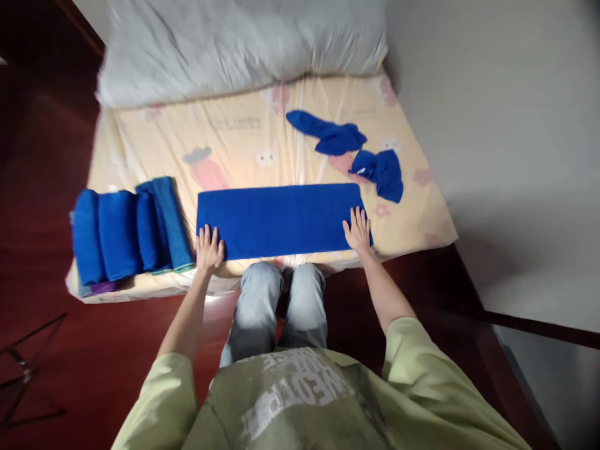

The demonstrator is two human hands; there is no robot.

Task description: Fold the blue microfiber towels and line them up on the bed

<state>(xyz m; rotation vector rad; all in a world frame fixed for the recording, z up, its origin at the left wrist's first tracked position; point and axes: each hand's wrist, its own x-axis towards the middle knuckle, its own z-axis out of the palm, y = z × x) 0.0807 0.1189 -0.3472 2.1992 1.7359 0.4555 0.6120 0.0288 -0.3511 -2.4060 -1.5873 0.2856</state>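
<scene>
A blue towel [281, 220] lies flat as a long rectangle along the near edge of the bed. My left hand [209, 250] rests on its lower left corner with the fingers spread. At the towel's right end, my right hand [358, 229] lies flat near the edge, fingers apart. Neither hand grips anything. Several rolled or folded blue towels [119, 234] stand side by side to the left of my left hand. Beyond the flat towel's right end are two crumpled blue cloths, one [332, 134] farther back and one [387, 175] nearer.
The bed [248, 150] has a pale yellow printed cover. A large grey bundle [244, 44] lies across its far side. A wall [506, 125] rises on the right. Thin dark metal legs [28, 372] stand on the red-brown floor at the lower left.
</scene>
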